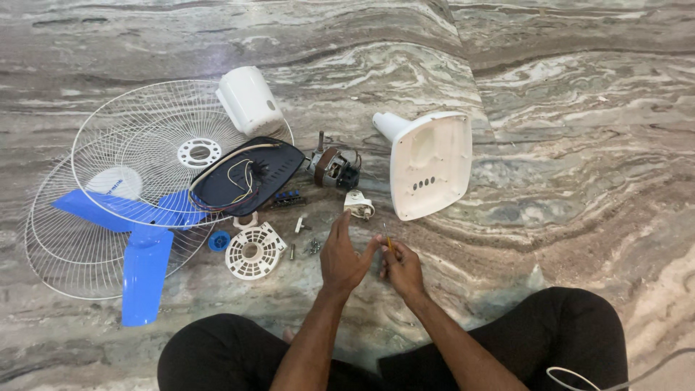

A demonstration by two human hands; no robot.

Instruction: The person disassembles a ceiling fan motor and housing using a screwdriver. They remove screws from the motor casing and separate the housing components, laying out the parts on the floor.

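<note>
My left hand (343, 255) hovers over the marble floor with fingers loosely spread, its thumb touching my right hand. My right hand (402, 268) pinches a small thin screwdriver (388, 239) with a yellowish handle, tip pointing up. Just beyond the hands lie a small white plastic part (359, 205) and a few loose screws (313, 247). The fan motor (333, 168) lies further away.
A white fan base (428, 165) lies upside down to the right. A black cover with wires (246, 176), a white motor housing (248, 100), a round white vented plate (253, 251), wire grilles (137, 156) and a blue fan blade (145, 253) lie to the left. My crossed legs (557, 333) are below.
</note>
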